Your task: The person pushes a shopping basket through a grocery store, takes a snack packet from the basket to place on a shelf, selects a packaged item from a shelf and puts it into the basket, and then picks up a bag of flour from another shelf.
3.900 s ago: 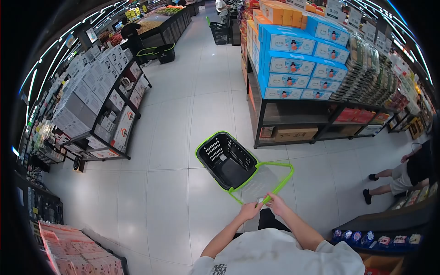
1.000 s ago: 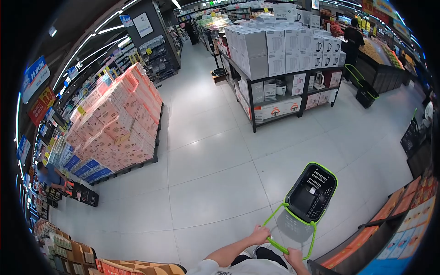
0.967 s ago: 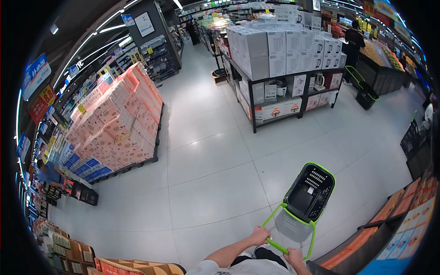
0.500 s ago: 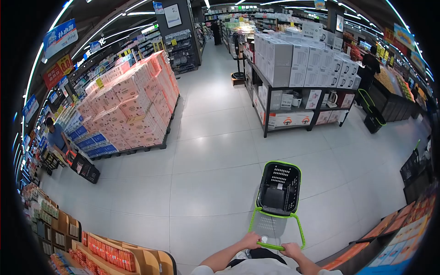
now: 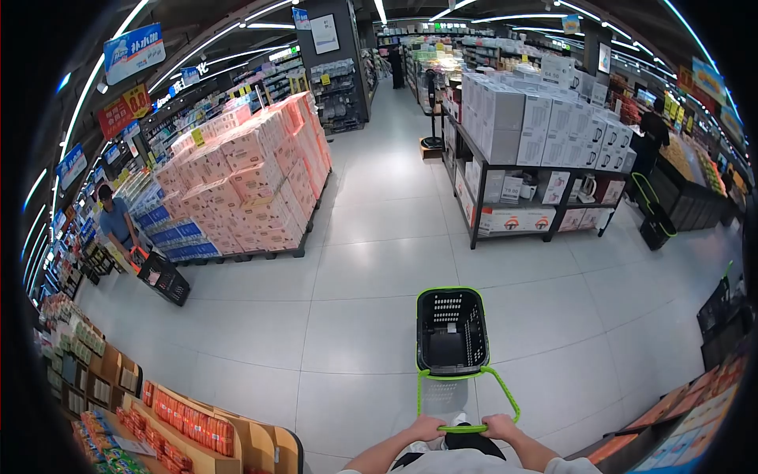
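Note:
Ahead of me on the tiled floor stands a black shopping basket (image 5: 453,332) with a bright green rim and a long green pull handle (image 5: 505,389). My left hand (image 5: 427,428) is closed round the left end of the handle's crossbar. At the right end of the same bar, my right hand (image 5: 499,426) is wrapped round it. The basket's inside shows dark perforated walls and a small pale patch, with no goods visible in it. My legs and shoe show just below the bar.
Stacked pink cartons (image 5: 245,189) fill a pallet on the left. A person (image 5: 118,221) beside it holds another black basket (image 5: 163,280). To the right is a shelf rack (image 5: 545,201) with white boxes. Snack shelves (image 5: 189,423) stand near left, more displays near right. An aisle (image 5: 379,150) runs between.
The basket and handle have swung left in view, and both hands keep their grip on the bar. The surroundings have shifted slightly right and down.

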The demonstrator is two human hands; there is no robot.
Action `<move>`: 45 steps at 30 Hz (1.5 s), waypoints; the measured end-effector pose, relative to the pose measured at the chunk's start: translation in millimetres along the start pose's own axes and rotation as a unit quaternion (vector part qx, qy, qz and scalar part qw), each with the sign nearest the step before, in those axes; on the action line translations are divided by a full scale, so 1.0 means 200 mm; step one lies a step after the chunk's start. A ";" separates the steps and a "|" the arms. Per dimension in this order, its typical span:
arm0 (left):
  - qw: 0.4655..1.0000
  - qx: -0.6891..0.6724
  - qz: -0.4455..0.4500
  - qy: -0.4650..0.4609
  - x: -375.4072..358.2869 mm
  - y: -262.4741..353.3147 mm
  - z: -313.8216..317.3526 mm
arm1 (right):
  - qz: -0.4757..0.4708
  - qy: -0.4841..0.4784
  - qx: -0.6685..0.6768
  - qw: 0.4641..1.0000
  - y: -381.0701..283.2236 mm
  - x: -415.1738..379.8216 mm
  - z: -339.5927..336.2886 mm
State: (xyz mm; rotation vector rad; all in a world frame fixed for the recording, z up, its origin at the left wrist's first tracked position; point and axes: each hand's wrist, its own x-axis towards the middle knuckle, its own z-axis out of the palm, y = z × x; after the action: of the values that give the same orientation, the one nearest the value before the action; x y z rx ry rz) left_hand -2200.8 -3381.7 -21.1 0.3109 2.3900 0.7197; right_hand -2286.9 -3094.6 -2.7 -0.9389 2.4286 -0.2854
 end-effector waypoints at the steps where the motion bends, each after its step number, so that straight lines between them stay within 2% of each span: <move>1: 1.000 0.000 0.001 0.007 0.01 -0.01 0.00 | 0.005 -0.010 -0.001 1.000 0.00 0.02 0.00; 6: 0.999 -0.035 -0.034 0.025 0.08 -0.06 -0.09 | 0.008 -0.030 -0.003 1.000 0.01 0.14 -0.13; 9: 0.994 -0.035 -0.017 0.101 0.18 -0.09 -0.11 | 0.016 -0.028 -0.015 0.999 0.07 0.21 -0.24; 14: 0.991 -0.062 -0.049 0.107 0.38 -0.01 -0.25 | 0.020 0.006 -0.047 0.999 0.29 0.33 -0.34; 21: 0.990 -0.080 -0.084 0.082 0.66 0.00 -0.45 | 0.041 -0.002 -0.030 0.999 0.51 0.53 -0.47; 24: 0.986 -0.097 -0.079 0.106 0.75 -0.06 -0.50 | 0.048 -0.023 -0.032 0.998 0.52 0.61 -0.64; 29: 0.983 -0.124 -0.088 0.102 0.91 -0.20 -0.66 | 0.061 -0.031 -0.008 0.998 0.58 0.83 -0.72; 33: 0.978 -0.166 -0.079 0.100 1.06 -0.35 -0.88 | 0.035 0.005 -0.018 0.999 0.67 1.10 -0.79; 40: 0.995 -0.078 -0.041 0.055 1.41 -0.60 -1.38 | 0.035 -0.023 -0.050 0.998 0.75 1.67 -1.18; 43: 0.998 -0.045 -0.043 0.021 1.58 -0.71 -1.59 | 0.048 -0.027 -0.059 0.997 0.78 1.90 -1.33; 45: 0.997 -0.037 -0.059 0.035 1.70 -0.79 -1.73 | 0.050 -0.032 -0.072 0.996 0.79 2.07 -1.43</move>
State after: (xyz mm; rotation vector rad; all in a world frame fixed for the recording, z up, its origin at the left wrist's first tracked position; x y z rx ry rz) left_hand -2689.3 -3526.6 -48.9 0.1138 2.4174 0.7736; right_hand -2789.0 -3253.6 19.8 -0.8698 2.4532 -0.0450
